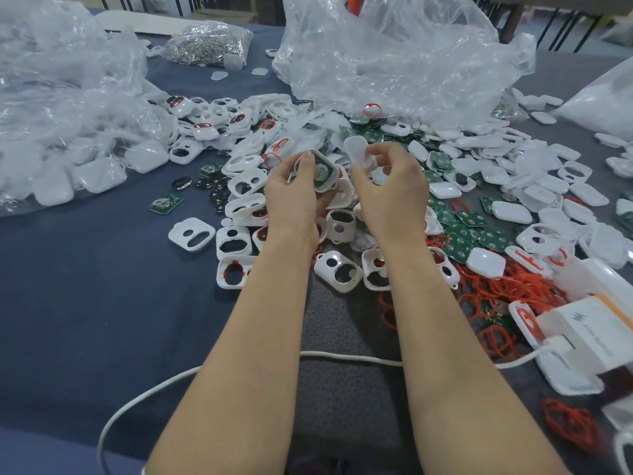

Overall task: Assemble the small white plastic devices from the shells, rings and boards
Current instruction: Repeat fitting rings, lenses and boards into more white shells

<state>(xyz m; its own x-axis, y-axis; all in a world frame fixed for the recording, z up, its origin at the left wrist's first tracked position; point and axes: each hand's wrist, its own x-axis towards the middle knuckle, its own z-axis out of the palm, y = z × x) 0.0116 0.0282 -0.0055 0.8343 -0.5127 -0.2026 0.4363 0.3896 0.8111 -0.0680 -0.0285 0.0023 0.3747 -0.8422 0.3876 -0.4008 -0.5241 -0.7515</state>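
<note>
1. My left hand (294,192) curls round a white shell (325,158) held over the parts pile (245,181), the thumb hiding part of its green board (329,173).
2. My right hand (388,188) pinches a blurred translucent cover (356,149) just beside it.

Both bare forearms are stretched from the near edge toward the far middle, almost parallel. The left hand (293,190) is raised with its back to the camera, thumb and fingers curled round a white shell (323,171). Just right of it, at equal height, a translucent cap (356,150) is pinched by the right hand (390,190).
</note>
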